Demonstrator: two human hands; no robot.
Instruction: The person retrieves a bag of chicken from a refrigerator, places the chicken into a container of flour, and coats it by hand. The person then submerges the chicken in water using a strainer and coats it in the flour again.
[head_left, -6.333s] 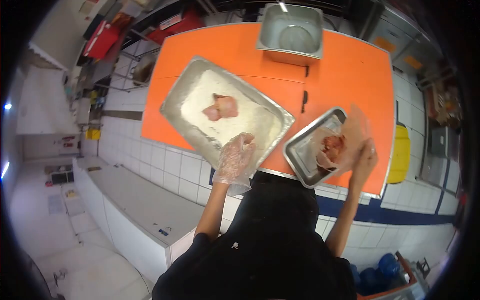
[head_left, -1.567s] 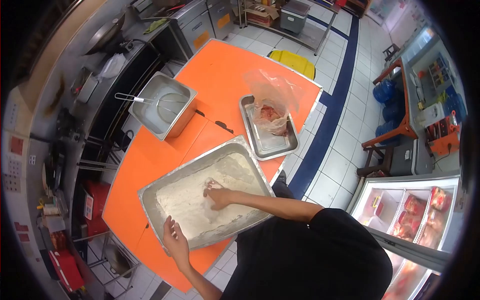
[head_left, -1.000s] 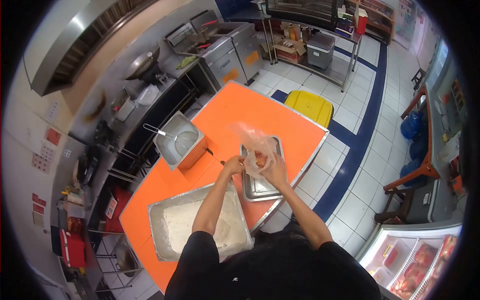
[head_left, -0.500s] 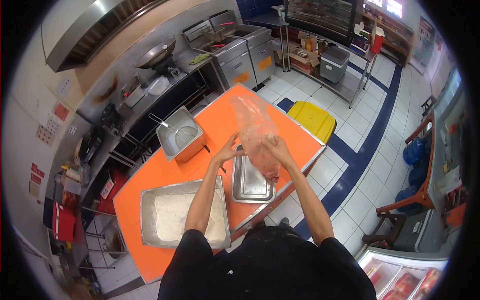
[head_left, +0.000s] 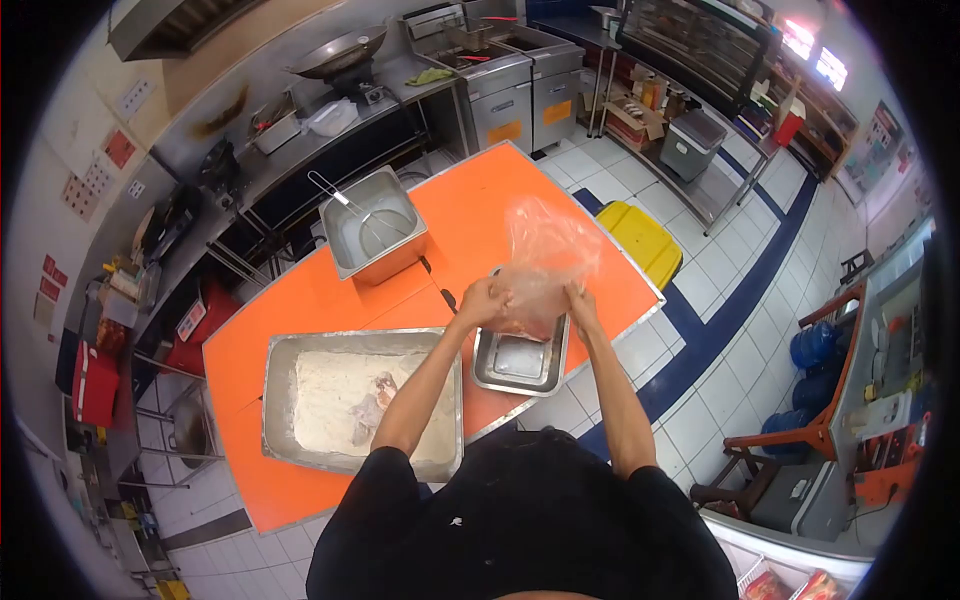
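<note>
Two hands grip one clear plastic bag: the left hand pinches it at eight o'clock, the right hand at four. The bag is over the twelve o'clock end of the small metal tray; a large tray of pale powder lies at eight o'clock.

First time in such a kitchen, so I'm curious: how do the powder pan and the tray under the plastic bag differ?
The powder pan is larger than the tray. The pan holds pale powder and dusted meat; the tray's visible floor is bare metal. Both are rectangular, metal and on the orange table.
</note>
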